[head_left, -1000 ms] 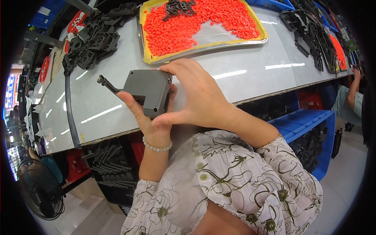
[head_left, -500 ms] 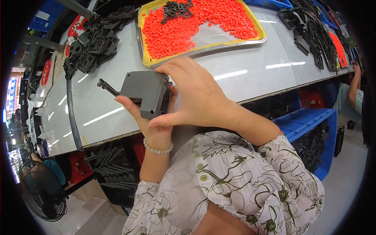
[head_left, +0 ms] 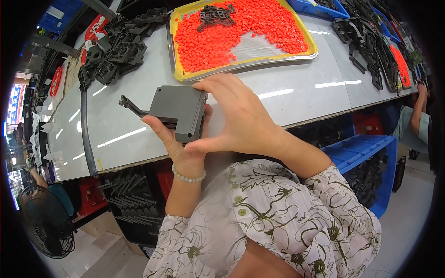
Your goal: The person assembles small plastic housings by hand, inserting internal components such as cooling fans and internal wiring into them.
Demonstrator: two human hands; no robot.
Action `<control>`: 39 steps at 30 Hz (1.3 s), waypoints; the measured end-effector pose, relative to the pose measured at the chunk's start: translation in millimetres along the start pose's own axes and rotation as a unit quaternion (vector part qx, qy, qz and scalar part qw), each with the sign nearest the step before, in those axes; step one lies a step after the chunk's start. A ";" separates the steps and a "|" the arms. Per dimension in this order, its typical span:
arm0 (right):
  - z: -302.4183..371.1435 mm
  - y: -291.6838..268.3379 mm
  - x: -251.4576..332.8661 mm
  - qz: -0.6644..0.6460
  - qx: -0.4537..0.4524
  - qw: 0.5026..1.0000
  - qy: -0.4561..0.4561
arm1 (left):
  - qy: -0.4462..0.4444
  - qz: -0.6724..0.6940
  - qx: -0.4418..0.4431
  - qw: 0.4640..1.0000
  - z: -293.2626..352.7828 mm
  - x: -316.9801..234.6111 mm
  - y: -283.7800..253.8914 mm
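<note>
Above the table's near edge, a dark grey boxy plastic housing [head_left: 178, 105] is held between both hands. A thin arm [head_left: 133, 106] juts from its left side. My left hand [head_left: 178, 143] supports it from below, thumb at the lower left edge, fingers mostly hidden behind it. My right hand [head_left: 243, 118] is closed on the right side, fingertips at the upper corner and thumb at the lower corner. The underside of the housing is out of sight. Beyond the hands lies a metal tray [head_left: 259, 60] lined with yellow, full of small red plastic pieces [head_left: 204, 51].
Small dark parts [head_left: 215, 17] lie on the red pieces. Dark plastic parts are piled on the table [head_left: 296, 102] at left [head_left: 113, 58] and right [head_left: 364, 53]. Below the edge are a blue crate [head_left: 366, 150] and a fan [head_left: 46, 222]. Another person's arm [head_left: 419, 104] shows far right.
The housing and both hands have shifted slightly to the right in the picture, and the housing's right side has turned a little. The grip looks unchanged.
</note>
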State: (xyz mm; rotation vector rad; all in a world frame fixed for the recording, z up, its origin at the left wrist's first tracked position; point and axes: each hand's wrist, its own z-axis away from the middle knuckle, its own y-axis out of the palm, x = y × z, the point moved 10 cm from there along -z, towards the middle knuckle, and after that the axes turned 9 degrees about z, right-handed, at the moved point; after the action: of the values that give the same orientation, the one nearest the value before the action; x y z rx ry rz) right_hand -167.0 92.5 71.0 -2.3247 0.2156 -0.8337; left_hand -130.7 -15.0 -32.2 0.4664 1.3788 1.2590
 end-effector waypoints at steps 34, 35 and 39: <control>12.3 4.7 2.9 -0.034 0.081 0.995 -0.037 | 0.042 -0.014 0.117 0.992 10.7 -3.6 17.4; 12.1 4.0 3.2 -0.037 0.079 0.995 -0.040 | 0.051 -0.018 0.123 0.991 10.4 -4.9 18.5; 10.5 3.6 5.8 -0.021 0.090 0.995 -0.042 | 0.065 -0.015 0.119 0.991 9.8 -7.2 20.5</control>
State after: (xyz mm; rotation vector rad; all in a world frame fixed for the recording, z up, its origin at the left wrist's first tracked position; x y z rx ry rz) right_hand -155.7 93.1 65.6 -2.1961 0.0521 -0.7418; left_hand -127.9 -10.0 -9.1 0.5338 1.6509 1.1207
